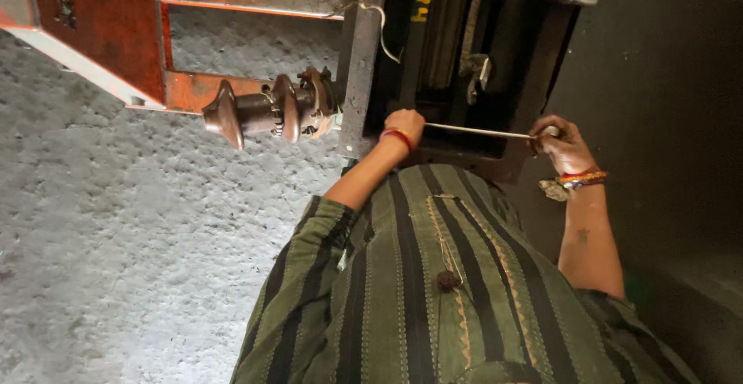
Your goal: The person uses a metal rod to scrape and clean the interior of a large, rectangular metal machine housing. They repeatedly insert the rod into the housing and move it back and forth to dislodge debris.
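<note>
One thin, straight metal rod spans my two hands, level before the dark steel frame | left hand fisted on one end | right hand curled tight round the other | one rusty, knobbed spindle just left, over rough grey floor

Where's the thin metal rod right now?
In the head view, the thin metal rod sits right of centre, stretched between the left hand and the right hand, in front of the dark metal frame and above the striped green shirt.
</note>
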A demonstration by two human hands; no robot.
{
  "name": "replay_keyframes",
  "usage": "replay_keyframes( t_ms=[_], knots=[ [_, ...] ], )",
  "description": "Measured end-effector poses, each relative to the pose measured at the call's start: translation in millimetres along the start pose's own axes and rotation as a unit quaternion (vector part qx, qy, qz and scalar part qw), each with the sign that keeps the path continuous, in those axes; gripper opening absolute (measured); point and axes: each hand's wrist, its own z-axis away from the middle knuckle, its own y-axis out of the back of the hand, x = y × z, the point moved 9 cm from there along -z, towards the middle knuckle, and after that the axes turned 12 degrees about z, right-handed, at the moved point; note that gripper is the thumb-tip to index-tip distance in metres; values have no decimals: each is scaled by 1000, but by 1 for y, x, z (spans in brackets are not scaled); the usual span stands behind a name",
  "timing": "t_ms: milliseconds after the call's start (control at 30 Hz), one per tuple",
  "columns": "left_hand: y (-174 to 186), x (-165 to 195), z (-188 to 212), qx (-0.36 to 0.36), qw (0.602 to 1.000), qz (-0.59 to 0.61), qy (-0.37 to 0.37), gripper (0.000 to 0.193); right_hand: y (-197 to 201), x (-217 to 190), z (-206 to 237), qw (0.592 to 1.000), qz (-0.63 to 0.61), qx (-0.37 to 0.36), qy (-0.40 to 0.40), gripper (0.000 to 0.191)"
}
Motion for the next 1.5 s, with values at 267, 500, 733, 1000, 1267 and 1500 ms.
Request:
replay_keyframes(
  t_ms=[267, 500, 733, 1000, 1267, 1500],
  knots=[
    [23, -19, 2, -2, 999, 39, -21, 17, 2, -26, -28, 992, 107, 73, -11, 6],
    [33, -46, -14, -18, 985, 161, -65, 28, -127, -161, -131, 938, 304, -69, 149, 13],
    [35, -69, 3, 124, 953, 266, -77, 27, -229, -186, -163, 896, 341, -229, 168, 15],
    [21, -75, 32, 122, 930, 345, -26, 26, -259, -190, -114, 845, 400, -277, 223, 17],
    [7, -72, 10, 22, 982, 180, -51, 34, -245, -174, -57, 859, 431, -248, 117, 27],
    [0, -56, 3, -82, 982, 108, -129, 42, -235, -198, -53, 899, 379, -125, 181, 28]
  ],
)
